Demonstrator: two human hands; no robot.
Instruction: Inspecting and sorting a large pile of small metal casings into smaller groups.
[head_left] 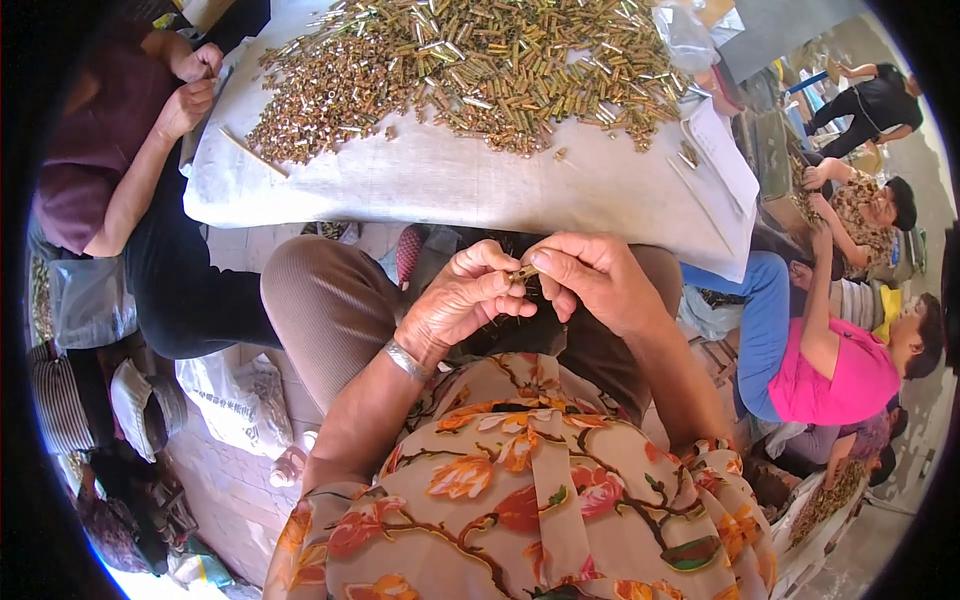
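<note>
Three plastic bags are seen around the workplace. One clear plastic bag [685, 38] is placed at the far right of the cloth-covered table [300, 195]; its contents cannot be made out. A white printed bag [235, 405] is set on the floor at left, and a translucent bag [92, 300] is located beyond it; what is held in either is hidden. On the table, slender brass-coloured tubes [550, 75] are heaped, with short rings [320, 100] massed at the left side of the heap.

A small brass-coloured metal piece [524, 272] is held above the lap, short of the table's near edge. It is located between the two hands, at the fingertips. Its left end is pinched by the thumb and forefinger of the left hand [455, 300]; its right end is gripped likewise by the right hand [605, 282]. The long axis is directed roughly crosswise, from hand to hand, tilted slightly toward the table at right. Finer details are obscured by the fingers.
</note>
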